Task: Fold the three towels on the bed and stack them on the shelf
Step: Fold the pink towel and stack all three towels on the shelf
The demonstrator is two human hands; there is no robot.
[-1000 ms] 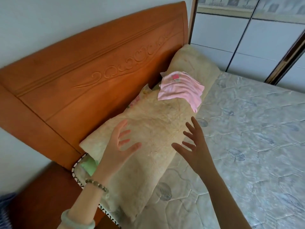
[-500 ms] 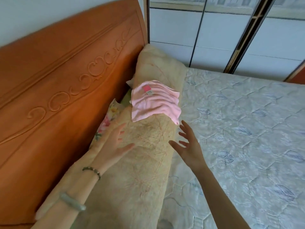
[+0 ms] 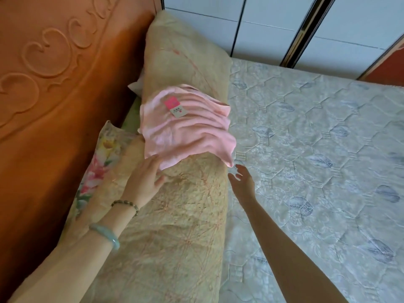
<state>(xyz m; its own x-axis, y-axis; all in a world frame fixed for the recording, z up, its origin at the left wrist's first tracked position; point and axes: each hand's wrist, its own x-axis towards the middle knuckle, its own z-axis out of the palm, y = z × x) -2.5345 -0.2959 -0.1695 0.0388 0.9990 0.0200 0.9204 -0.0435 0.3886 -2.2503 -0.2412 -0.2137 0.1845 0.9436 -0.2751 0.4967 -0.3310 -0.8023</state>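
A crumpled pink towel (image 3: 192, 127) with a pink tag lies on a long beige pillow (image 3: 181, 215) beside the headboard. My left hand (image 3: 145, 180) reaches to the towel's near left edge, fingers stretched out and touching the cloth. Just below the towel's hanging right corner is my right hand (image 3: 241, 181), fingers spread and holding nothing. Only this one towel is in view.
The carved wooden headboard (image 3: 54, 84) rises on the left. A floral cloth (image 3: 102, 162) sits between pillow and headboard. The quilted mattress (image 3: 317, 160) stretches to the right. White sliding wardrobe doors (image 3: 273, 25) stand behind the bed.
Both hands have moved forward along the pillow to the pink towel. The left hand now touches its edge and the right hand has come under its corner.
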